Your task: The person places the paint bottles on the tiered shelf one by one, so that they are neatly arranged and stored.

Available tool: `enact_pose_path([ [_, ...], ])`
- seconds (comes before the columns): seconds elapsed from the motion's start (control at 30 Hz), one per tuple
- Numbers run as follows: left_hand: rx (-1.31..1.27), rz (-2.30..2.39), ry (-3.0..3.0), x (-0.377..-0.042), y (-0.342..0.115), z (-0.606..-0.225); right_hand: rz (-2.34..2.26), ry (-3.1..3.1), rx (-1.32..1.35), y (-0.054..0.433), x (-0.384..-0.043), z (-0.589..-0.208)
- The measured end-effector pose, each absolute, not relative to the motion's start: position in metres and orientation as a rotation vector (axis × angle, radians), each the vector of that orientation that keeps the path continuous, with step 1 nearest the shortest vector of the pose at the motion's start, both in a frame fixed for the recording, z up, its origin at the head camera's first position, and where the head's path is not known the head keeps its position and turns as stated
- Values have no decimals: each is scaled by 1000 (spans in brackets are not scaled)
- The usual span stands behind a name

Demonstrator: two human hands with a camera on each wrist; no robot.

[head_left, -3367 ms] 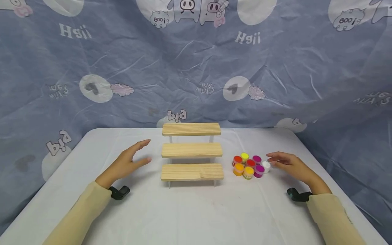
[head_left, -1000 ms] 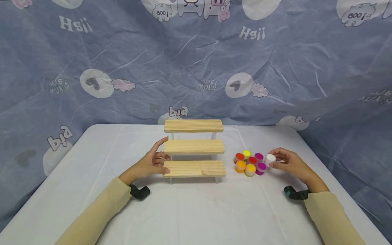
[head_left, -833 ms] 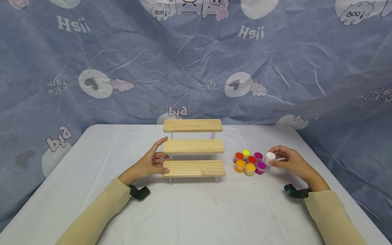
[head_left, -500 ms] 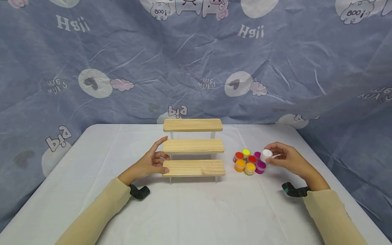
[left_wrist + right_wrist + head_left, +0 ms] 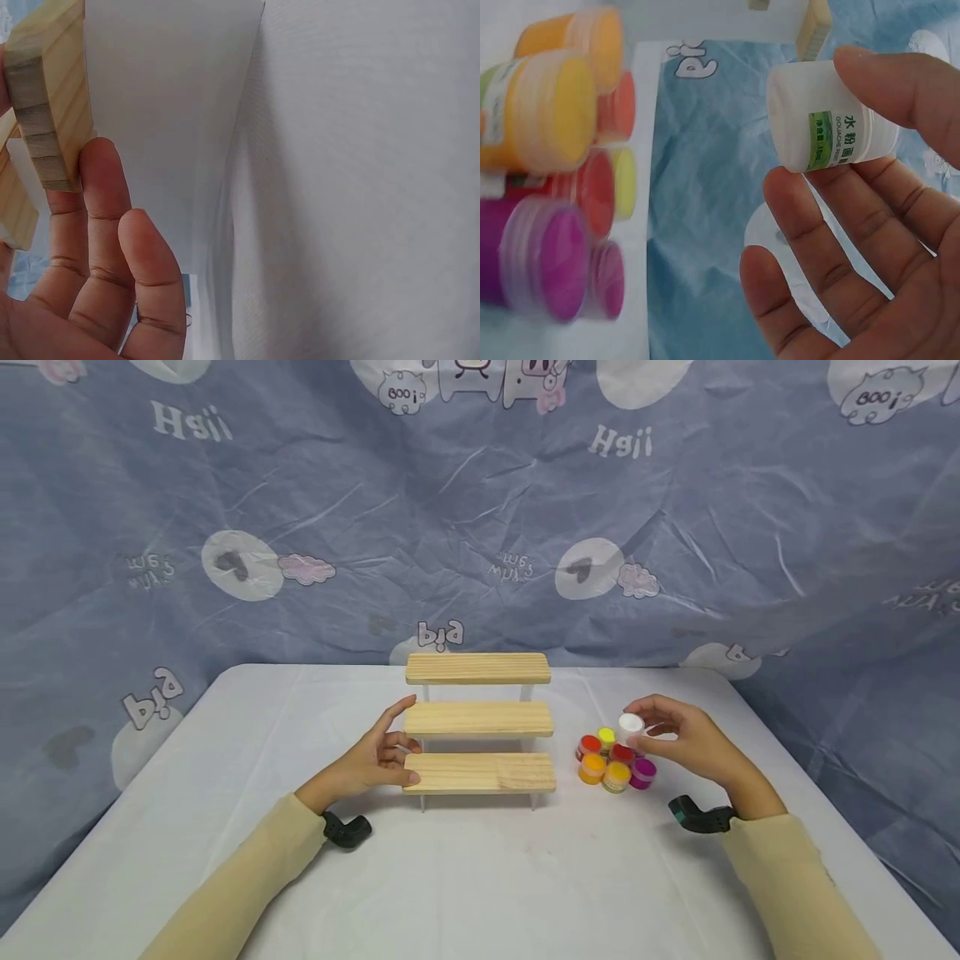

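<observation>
My left hand (image 5: pixel 360 768) grips the left end of the lowest board of a three-tier wooden display stand (image 5: pixel 480 772). Its thumb lies on that board, and in the left wrist view fingertips (image 5: pixel 103 169) touch the board's underside. Between thumb and fingers, my right hand (image 5: pixel 693 743) pinches a small white gouache paint jar (image 5: pixel 631 727), raised above the other jars. A green label with print shows on the jar's side in the right wrist view. Below it stand several paint jars with red, yellow, orange and purple lids, such as the purple jar (image 5: pixel 642 772); one purple jar is mostly hidden.
Both the stand and the jar cluster are on a white-covered table (image 5: pixel 480 885), the jars just right of the stand. A blue-grey printed cloth (image 5: pixel 450 527) hangs behind the table. Black wrist cameras sit on both wrists.
My left hand has come right and taken hold of the stand's lowest board. The right hand has grasped the white jar, lifted it and carried it left over the other jars.
</observation>
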State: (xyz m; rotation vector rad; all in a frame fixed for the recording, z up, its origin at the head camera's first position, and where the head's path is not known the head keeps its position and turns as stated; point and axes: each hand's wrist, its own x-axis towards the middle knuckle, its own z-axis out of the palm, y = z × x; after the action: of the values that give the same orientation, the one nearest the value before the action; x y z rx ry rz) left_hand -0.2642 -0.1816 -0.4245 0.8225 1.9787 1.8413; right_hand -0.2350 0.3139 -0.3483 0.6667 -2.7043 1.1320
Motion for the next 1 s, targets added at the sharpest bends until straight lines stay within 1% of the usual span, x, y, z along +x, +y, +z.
enact_pose_path([
  [0.5,822,1828,2000,-263,-182,-425,1161,-2661,799,265,-255,-324],
  [0.87,812,1822,2034,-263,-180,-424,1218,-2677,816,235,-269,-309],
  [1.0,813,1825,2037,-263,-180,-424,1232,-2667,860,224,-276,-308],
])
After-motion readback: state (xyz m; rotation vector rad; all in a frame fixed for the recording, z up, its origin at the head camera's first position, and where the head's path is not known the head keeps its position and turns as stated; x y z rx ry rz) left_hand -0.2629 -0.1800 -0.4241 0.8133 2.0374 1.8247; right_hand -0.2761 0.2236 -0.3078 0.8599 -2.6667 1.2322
